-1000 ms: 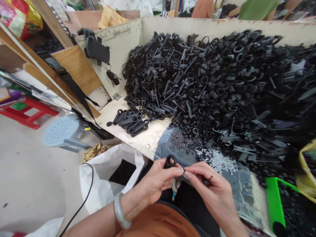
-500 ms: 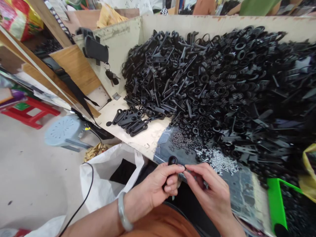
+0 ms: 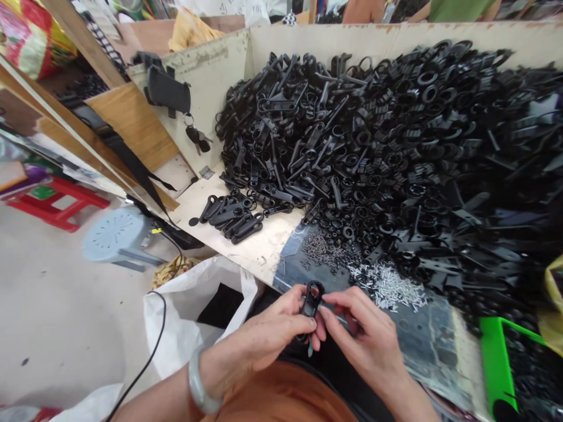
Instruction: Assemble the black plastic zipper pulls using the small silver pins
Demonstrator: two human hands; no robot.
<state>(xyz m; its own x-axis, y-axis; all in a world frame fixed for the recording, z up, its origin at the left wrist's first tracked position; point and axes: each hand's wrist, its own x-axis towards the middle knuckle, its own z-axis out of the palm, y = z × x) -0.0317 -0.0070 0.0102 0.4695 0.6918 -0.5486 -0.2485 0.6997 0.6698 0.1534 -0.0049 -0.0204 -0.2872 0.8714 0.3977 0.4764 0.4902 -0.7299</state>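
The left hand (image 3: 268, 337) is gripping a black plastic part (image 3: 314, 296) upright at six o'clock. The right hand (image 3: 367, 343) is pinching its side with closed fingertips, the parts pile (image 3: 396, 152) lying toward twelve.

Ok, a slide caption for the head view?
Left hand and right hand hold a black plastic part before a heap of black parts on the bench.
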